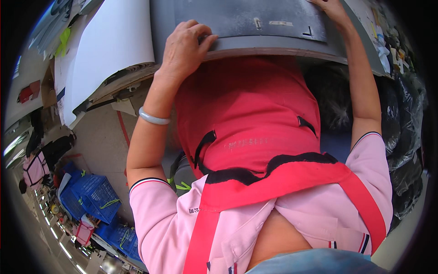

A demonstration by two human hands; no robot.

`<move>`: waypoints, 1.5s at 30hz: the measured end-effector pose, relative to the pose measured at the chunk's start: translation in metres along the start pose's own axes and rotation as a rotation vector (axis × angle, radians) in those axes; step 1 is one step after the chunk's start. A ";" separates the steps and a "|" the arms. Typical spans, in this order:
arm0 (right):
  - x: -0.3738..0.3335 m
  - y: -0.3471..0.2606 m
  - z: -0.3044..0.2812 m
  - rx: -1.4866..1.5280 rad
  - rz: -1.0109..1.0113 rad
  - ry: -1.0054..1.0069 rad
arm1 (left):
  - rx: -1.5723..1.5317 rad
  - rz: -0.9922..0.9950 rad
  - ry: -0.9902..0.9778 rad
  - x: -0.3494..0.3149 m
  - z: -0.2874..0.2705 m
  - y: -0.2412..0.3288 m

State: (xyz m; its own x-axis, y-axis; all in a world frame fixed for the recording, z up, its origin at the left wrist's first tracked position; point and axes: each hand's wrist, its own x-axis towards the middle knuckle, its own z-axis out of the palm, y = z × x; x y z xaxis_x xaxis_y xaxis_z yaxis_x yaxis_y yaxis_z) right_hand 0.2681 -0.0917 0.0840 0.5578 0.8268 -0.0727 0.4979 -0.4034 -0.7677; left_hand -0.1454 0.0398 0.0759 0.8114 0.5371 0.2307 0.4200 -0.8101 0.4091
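A flat grey board [237,25] lies on the worktop in front of me, with a small slot, a pale label strip and a dark L-shaped mark near its front right corner. My left hand [187,48] is at the board's near left corner, its fingers bent and the thumb closed against the edge. At the board's right side, my right hand [332,11] reaches in at the top of the view. Its fingers touch the board's surface or edge, but their tips are cut off by the picture, so their grip does not show.
A large white sheet [114,41] curves over the worktop's left side. Blue plastic crates [98,196] stand on the floor to the left. Dark items in clear plastic bags [401,132] are stacked at the right. Small odds and ends [388,41] lie at the far right.
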 end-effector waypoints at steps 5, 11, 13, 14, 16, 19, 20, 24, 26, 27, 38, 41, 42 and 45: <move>-0.010 -0.013 0.009 0.060 -0.028 -0.009 | -0.016 0.064 0.132 -0.018 0.002 0.009; -0.008 -0.008 0.009 0.016 0.008 -0.060 | -0.110 0.018 0.024 -0.025 -0.008 0.003; -0.007 -0.006 0.011 -0.004 -0.048 -0.034 | -0.112 0.026 0.016 -0.027 -0.009 0.002; -0.007 -0.006 0.012 -0.011 -0.080 -0.024 | -0.114 0.020 0.014 -0.028 -0.009 0.002; -0.008 -0.007 0.014 -0.016 -0.082 -0.023 | -0.114 0.041 0.030 -0.027 -0.008 0.003; -0.013 -0.011 0.013 -0.038 -0.046 -0.001 | -0.099 0.035 0.037 -0.027 -0.007 0.003; -0.015 -0.013 0.012 -0.047 -0.026 0.009 | -0.096 0.037 0.038 -0.027 -0.007 0.002; -0.024 -0.017 0.012 -0.118 -0.037 -0.003 | -0.079 0.047 0.053 -0.030 -0.007 0.001; -0.028 -0.017 0.013 -0.114 -0.010 0.011 | -0.072 0.052 0.062 -0.032 -0.007 -0.001; -0.030 -0.017 0.014 -0.140 -0.024 0.024 | -0.070 0.053 0.066 -0.032 -0.007 -0.001; -0.039 -0.020 0.022 -0.153 -0.073 0.085 | -0.029 0.086 0.085 -0.033 -0.007 -0.004; -0.037 -0.017 0.024 -0.117 -0.050 0.062 | -0.012 0.074 0.070 -0.034 -0.007 -0.004; -0.036 -0.015 0.025 -0.098 -0.051 0.057 | -0.009 0.075 0.069 -0.034 -0.008 -0.004; -0.032 -0.010 0.025 -0.129 -0.042 0.057 | -0.022 0.083 0.073 -0.034 -0.008 -0.002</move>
State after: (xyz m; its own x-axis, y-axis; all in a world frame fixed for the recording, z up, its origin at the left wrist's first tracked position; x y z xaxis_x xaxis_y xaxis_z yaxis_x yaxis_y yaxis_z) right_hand 0.2285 -0.1043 0.0783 0.5696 0.8219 -0.0038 0.6003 -0.4192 -0.6811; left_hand -0.1766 0.0250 0.0741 0.8109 0.4847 0.3279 0.3429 -0.8476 0.4050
